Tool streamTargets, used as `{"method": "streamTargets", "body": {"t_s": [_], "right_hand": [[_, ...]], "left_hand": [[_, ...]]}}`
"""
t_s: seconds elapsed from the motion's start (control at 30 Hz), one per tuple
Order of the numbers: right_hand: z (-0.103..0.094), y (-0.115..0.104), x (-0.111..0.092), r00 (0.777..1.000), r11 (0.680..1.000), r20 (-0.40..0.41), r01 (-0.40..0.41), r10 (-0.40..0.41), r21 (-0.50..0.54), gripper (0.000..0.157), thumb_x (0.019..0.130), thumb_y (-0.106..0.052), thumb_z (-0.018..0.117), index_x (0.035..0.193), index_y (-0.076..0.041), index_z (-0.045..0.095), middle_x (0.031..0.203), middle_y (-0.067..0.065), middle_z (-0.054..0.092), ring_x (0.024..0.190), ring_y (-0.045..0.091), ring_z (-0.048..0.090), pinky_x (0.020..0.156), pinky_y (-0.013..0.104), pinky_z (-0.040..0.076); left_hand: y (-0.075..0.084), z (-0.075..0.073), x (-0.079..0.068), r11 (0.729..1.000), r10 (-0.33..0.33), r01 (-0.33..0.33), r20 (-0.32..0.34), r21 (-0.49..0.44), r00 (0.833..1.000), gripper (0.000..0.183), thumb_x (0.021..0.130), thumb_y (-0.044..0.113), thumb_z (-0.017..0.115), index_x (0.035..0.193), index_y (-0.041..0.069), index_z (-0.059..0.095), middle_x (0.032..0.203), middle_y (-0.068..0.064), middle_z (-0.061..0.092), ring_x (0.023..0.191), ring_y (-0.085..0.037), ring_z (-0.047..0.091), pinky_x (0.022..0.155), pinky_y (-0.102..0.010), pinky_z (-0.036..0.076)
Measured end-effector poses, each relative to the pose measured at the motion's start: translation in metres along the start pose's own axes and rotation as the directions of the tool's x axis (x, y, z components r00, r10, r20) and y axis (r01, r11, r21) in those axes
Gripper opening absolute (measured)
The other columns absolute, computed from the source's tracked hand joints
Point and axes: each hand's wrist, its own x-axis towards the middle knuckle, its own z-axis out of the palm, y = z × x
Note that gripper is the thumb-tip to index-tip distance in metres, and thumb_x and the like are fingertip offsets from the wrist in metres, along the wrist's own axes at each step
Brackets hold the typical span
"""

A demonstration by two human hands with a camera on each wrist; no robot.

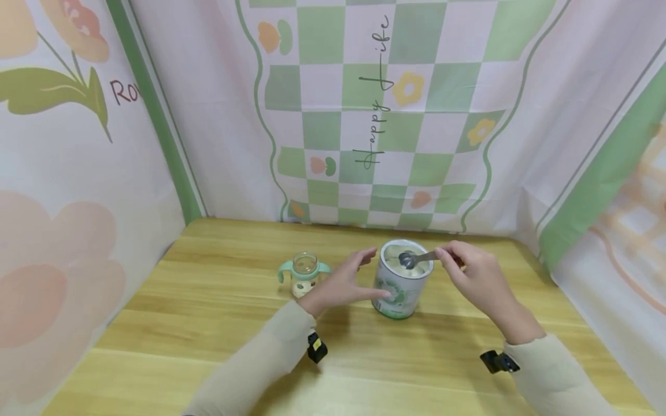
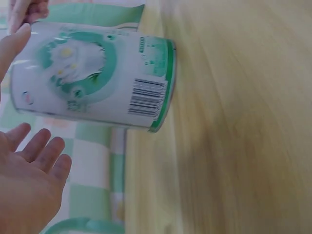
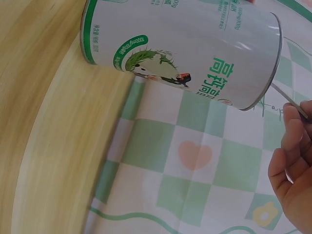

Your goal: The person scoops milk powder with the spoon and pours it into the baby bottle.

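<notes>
A white and green tin [image 1: 399, 297] stands upright on the table, its top uncovered and pale powder [image 1: 396, 263] inside. My right hand [image 1: 481, 280] pinches the handle of a metal spoon [image 1: 408, 260], whose bowl is over the powder within the rim. In the right wrist view only a strip of the spoon handle [image 3: 287, 95] shows beyond the tin [image 3: 180, 44]. Beside the tin's left side is my left hand [image 1: 343, 283], thumb and fingers spread around it. The left wrist view shows those fingers [image 2: 46, 151] apart from the tin; whether the thumb touches it, I cannot tell.
A small clear bottle with mint-green handles [image 1: 304, 271] stands left of the tin, partly behind my left hand. The wooden table [image 1: 208, 300] ends at a checked curtain [image 1: 359, 110] at the back, with patterned cloth [image 1: 67, 231] at both sides.
</notes>
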Motion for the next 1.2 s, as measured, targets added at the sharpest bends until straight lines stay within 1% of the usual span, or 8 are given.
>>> {"method": "streamTargets", "body": {"t_s": [0.1, 0.37, 0.6, 0.7, 0.83, 0.93, 1.1, 1.2], "right_hand": [[0.002, 0.001, -0.001, 1.0, 1.0, 0.01, 0.01, -0.01, -0.013, 0.012, 0.088, 0.004, 0.072, 0.085, -0.006, 0.066, 0.068, -0.009, 0.047, 0.057, 0.006, 0.042, 0.051, 0.015, 0.034], [0.006, 0.005, -0.003, 0.999, 0.997, 0.025, 0.048, -0.047, -0.055, 0.016, 0.089, 0.003, 0.07, 0.084, -0.009, 0.061, 0.07, -0.007, 0.041, 0.056, 0.007, 0.035, 0.051, 0.017, 0.03], [0.009, 0.008, 0.0, 0.995, 0.991, 0.042, 0.098, -0.094, -0.09, 0.012, 0.087, 0.003, 0.072, 0.088, -0.007, 0.065, 0.072, -0.005, 0.05, 0.058, 0.009, 0.039, 0.05, 0.028, 0.038], [0.008, 0.008, 0.003, 0.991, 0.988, 0.052, 0.124, -0.12, -0.095, 0.01, 0.086, 0.001, 0.073, 0.089, -0.006, 0.067, 0.074, -0.002, 0.057, 0.06, 0.011, 0.044, 0.052, 0.032, 0.041], [0.008, 0.008, 0.005, 0.987, 0.983, 0.066, 0.155, -0.149, -0.1, 0.007, 0.087, -0.002, 0.072, 0.088, -0.006, 0.067, 0.076, -0.001, 0.061, 0.06, 0.012, 0.047, 0.054, 0.034, 0.043], [0.009, 0.008, 0.006, 0.982, 0.978, 0.07, 0.18, -0.173, -0.102, 0.005, 0.09, -0.005, 0.07, 0.088, -0.006, 0.067, 0.075, -0.001, 0.061, 0.06, 0.013, 0.047, 0.054, 0.034, 0.043], [0.011, 0.01, 0.007, 0.971, 0.963, 0.077, 0.237, -0.228, -0.128, 0.035, 0.107, -0.031, 0.05, 0.087, -0.006, 0.066, 0.076, 0.001, 0.063, 0.061, 0.015, 0.052, 0.055, 0.037, 0.046], [0.012, 0.012, 0.009, 0.958, 0.946, 0.088, 0.284, -0.273, -0.159, 0.051, 0.11, -0.041, 0.036, 0.086, -0.007, 0.066, 0.076, 0.002, 0.065, 0.063, 0.018, 0.058, 0.057, 0.04, 0.047]], "left_hand": [[0.0, 0.008, 0.007, 1.0, -0.007, 0.007, 0.014, -0.026, 1.0, 0.107, 0.076, 0.048, 0.087, 0.16, 0.024, 0.025, 0.158, 0.007, 0.032, 0.143, -0.018, 0.034, 0.114, -0.049, 0.031], [-0.001, 0.023, 0.027, 0.992, 0.082, -0.081, 0.008, -0.098, 0.997, 0.099, 0.077, 0.042, 0.088, 0.156, 0.032, 0.029, 0.151, 0.009, 0.04, 0.139, -0.015, 0.037, 0.111, -0.053, 0.033], [-0.004, 0.035, 0.044, 0.954, 0.177, -0.175, -0.012, -0.242, 0.984, 0.088, 0.078, 0.028, 0.089, 0.149, 0.03, 0.037, 0.134, 0.005, 0.054, 0.125, -0.025, 0.054, 0.1, -0.037, 0.045], [-0.005, 0.039, 0.047, 0.952, 0.163, -0.168, -0.041, -0.257, 0.986, 0.09, 0.077, 0.028, 0.09, 0.149, 0.03, 0.035, 0.133, 0.004, 0.055, 0.123, -0.026, 0.056, 0.099, -0.035, 0.045], [-0.007, 0.043, 0.046, 0.962, 0.1, -0.117, -0.082, -0.246, 0.992, 0.096, 0.075, 0.031, 0.091, 0.151, 0.034, 0.032, 0.136, 0.002, 0.054, 0.121, -0.018, 0.056, 0.099, -0.035, 0.045], [-0.008, 0.045, 0.045, 0.963, 0.093, -0.113, -0.092, -0.244, 0.991, 0.096, 0.075, 0.031, 0.091, 0.151, 0.033, 0.032, 0.136, 0.002, 0.054, 0.12, -0.016, 0.056, 0.099, -0.035, 0.046], [-0.009, 0.045, 0.045, 0.956, 0.124, -0.14, -0.08, -0.258, 0.989, 0.094, 0.078, 0.027, 0.09, 0.151, 0.031, 0.032, 0.135, 0.003, 0.053, 0.122, -0.022, 0.056, 0.099, -0.033, 0.046], [-0.01, 0.044, 0.046, 0.956, 0.133, -0.147, -0.073, -0.254, 0.988, 0.093, 0.079, 0.027, 0.089, 0.152, 0.03, 0.031, 0.137, 0.0, 0.053, 0.123, -0.023, 0.056, 0.099, -0.033, 0.046]]}}
